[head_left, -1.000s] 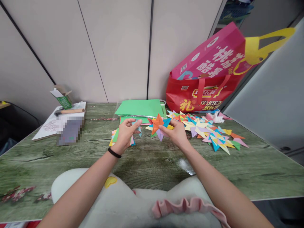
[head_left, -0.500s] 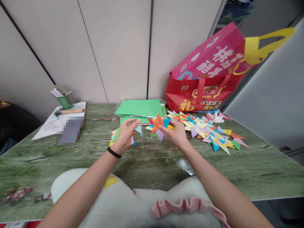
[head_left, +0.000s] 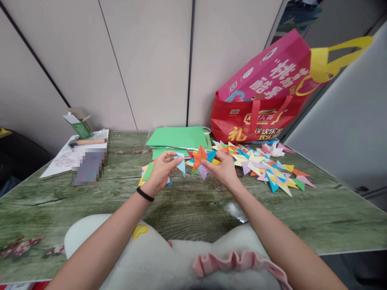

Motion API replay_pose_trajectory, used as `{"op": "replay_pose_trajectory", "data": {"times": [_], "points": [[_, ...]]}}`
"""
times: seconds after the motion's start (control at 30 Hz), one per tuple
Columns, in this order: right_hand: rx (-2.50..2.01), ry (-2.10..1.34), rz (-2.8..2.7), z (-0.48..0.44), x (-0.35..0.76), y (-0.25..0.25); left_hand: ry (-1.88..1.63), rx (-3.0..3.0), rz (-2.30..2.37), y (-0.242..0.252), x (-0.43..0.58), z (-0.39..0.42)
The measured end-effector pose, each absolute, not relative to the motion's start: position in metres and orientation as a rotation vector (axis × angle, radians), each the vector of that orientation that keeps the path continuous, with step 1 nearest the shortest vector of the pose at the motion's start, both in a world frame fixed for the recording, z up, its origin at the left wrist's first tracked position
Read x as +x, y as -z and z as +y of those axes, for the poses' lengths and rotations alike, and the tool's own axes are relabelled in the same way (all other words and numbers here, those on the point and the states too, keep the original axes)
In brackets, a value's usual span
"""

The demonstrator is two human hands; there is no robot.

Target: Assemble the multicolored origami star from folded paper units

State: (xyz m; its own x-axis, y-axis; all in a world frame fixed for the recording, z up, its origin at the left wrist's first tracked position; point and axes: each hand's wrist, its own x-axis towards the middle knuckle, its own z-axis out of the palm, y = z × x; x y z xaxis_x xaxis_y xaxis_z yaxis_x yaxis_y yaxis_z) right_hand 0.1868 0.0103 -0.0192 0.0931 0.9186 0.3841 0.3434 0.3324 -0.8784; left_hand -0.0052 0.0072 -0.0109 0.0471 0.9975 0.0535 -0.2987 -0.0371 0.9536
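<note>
My left hand pinches a light blue folded paper piece between thumb and fingers, its point hanging down. Just to its right, my right hand grips a multicoloured folded paper star by its right side. Orange, red, blue, purple, green and yellow points show on the star. A small gap seems to lie between the blue piece and the star. Behind my left hand, partly hidden, is a small stack of coloured paper squares. Many folded paper stars lie heaped on the table right of my right hand.
Green paper sheets lie at the back against the wall panels. A red gift bag with a pink bag inside stands back right. At left are a hammer, a small green box and a blurred-out dark object on a white board.
The light blue piece in my left hand has moved slightly right, nearer the star, and turned so more of it shows. My right hand and the star have hardly moved.
</note>
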Motion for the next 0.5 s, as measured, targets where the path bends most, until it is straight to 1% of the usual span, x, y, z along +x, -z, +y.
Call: {"op": "replay_pose_trajectory", "data": {"times": [0.5], "points": [[-1.205, -0.605, -1.474, 0.0112, 0.1871, 0.0203, -1.397, 1.073, 0.903, 0.0082, -0.0047, 0.0063]]}}
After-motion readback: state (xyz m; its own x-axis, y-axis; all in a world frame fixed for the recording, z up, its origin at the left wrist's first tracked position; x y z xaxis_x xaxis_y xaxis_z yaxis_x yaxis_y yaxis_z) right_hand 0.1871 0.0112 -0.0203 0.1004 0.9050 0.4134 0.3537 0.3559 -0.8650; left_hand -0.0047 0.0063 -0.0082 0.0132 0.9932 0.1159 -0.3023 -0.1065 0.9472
